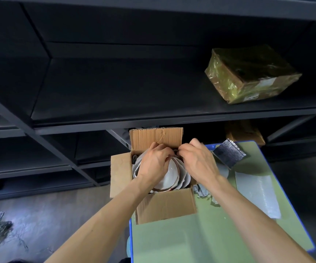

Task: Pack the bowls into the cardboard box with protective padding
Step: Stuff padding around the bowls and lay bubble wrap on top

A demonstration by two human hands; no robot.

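An open cardboard box (164, 204) stands at the far left corner of a green table top (210, 234). Inside it stand several white bowls (169, 179) on edge, one with a brown rim, with white padding sheets between them. My left hand (153, 164) lies over the bowls, its fingers curled down at the far side of the stack. My right hand (197, 158) reaches in from the right, and its fingertips pinch something at the top of the bowls near the far flap; what they pinch is hidden.
A silver foil pad (229, 154) and white foam sheets (257, 194) lie on the table to the right of the box. Dark metal shelving (115, 126) rises just behind, with a tape-wrapped parcel (252, 74) on it. Another brown box (244, 132) sits on a lower shelf.
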